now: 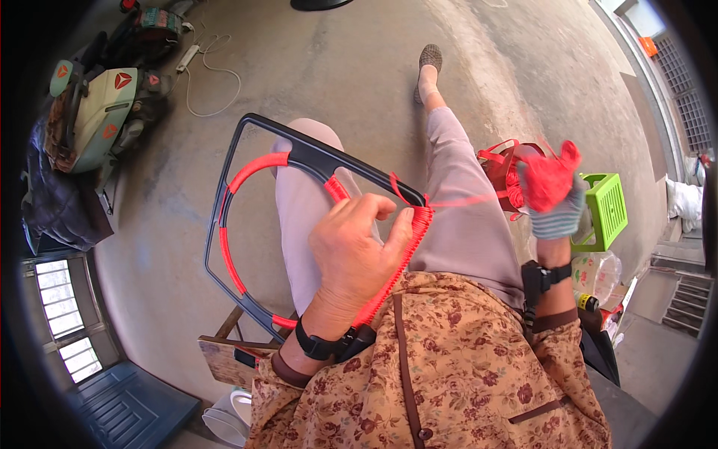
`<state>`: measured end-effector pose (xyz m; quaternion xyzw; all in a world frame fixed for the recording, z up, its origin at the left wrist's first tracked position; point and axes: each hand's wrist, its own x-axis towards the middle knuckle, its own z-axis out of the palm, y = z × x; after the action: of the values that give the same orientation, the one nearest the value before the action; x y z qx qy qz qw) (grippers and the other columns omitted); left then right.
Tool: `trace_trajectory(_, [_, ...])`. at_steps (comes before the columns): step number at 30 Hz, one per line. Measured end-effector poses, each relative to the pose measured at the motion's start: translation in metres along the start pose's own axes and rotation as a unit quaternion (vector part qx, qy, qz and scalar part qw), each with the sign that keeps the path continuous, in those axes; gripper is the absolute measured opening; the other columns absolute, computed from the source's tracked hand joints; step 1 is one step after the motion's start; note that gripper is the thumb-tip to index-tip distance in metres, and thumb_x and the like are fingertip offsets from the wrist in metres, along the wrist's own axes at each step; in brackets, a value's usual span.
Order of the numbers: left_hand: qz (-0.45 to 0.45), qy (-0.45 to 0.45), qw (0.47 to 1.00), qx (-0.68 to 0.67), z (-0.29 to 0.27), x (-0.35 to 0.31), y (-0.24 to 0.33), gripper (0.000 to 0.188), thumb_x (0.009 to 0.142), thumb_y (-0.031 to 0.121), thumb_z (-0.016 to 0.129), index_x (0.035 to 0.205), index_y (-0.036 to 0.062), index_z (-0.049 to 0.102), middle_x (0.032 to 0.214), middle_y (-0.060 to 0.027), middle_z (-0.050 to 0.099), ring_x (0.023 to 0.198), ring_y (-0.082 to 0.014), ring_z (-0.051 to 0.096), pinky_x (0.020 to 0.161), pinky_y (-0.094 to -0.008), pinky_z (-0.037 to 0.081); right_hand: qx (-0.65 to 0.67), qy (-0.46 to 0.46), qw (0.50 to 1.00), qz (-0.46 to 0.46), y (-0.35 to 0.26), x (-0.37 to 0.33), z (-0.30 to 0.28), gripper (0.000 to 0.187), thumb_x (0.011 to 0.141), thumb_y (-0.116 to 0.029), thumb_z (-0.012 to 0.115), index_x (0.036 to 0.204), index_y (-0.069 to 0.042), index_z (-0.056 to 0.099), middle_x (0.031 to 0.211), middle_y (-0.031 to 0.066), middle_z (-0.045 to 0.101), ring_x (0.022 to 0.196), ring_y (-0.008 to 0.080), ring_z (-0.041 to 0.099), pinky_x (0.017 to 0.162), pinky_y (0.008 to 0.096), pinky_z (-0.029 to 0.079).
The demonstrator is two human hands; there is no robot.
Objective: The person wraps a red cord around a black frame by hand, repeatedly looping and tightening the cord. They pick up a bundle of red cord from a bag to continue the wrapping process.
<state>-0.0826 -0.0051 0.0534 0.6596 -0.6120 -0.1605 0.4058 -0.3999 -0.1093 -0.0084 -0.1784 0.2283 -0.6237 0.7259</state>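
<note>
A black frame (299,147) with a ring inside it leans across my lap. Red strip covers parts of the ring, and one side carries a dense row of red wrapping (389,278). My bare left hand (353,243) is closed around that wrapped side, thumb and forefinger near the upper corner. From this corner a red strip (464,202) stretches to the right. At its other end my right hand (552,191), in a grey striped glove with red over the fingers, is closed and blurred by motion. The strip's exact grip is hidden.
Beside my right knee sits a dark red bag (499,168) with red strip in it, next to a green plastic stool (607,212). A scooter (101,112) and a white power cable (206,114) are at the far left. A wooden stool (224,359) stands by my left side.
</note>
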Motion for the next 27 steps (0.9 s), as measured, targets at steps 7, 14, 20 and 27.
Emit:
trace_trajectory(7, [-0.097,-0.137,0.982,-0.088,0.011,-0.004,0.008,0.013,0.090,0.013,0.062,0.087,0.0006,0.060,0.067,-0.0087,0.063,0.055,-0.0140,0.058,0.054,-0.0278,0.046,0.018,0.166,0.982,-0.086,-0.075,-0.043,-0.090,0.041,0.089,-0.031,0.059,0.115,0.001,0.055,0.106,0.0154,0.061,0.102,0.0300,0.057,0.103,0.0466,0.040])
trace_trajectory(14, [-0.168,-0.195,0.929,-0.267,0.019,-0.010,0.002,0.023,0.097,0.020,0.055,0.103,-0.0022,0.055,0.084,-0.0081,0.067,0.065,-0.0087,0.060,0.057,-0.0240,0.049,-0.174,0.079,0.980,0.053,0.000,-0.025,-0.038,0.026,0.086,-0.028,0.069,0.091,-0.008,0.053,0.080,0.0033,0.053,0.074,0.0178,0.054,0.080,0.0385,0.051])
trace_trajectory(20, [-0.338,-0.229,0.773,-0.487,0.019,-0.004,0.004,0.024,0.101,0.024,0.047,0.104,0.0010,0.055,0.085,-0.0059,0.065,0.062,-0.0058,0.057,0.054,-0.0200,0.048,-0.458,-0.121,0.857,0.202,0.079,-0.013,0.082,0.035,0.082,-0.009,0.066,0.113,0.004,0.061,0.095,0.0075,0.066,0.077,0.0141,0.064,0.073,0.0281,0.053])
trace_trajectory(27, [-0.335,-0.235,0.778,-0.476,0.021,-0.005,-0.003,0.023,0.101,0.025,0.047,0.100,0.0031,0.055,0.078,-0.0039,0.063,0.056,-0.0043,0.054,0.047,-0.0170,0.043,-0.541,-0.172,0.806,0.168,0.097,-0.011,0.086,0.030,0.081,-0.016,0.073,0.105,-0.001,0.063,0.094,0.0054,0.066,0.082,0.0141,0.063,0.075,0.0285,0.052])
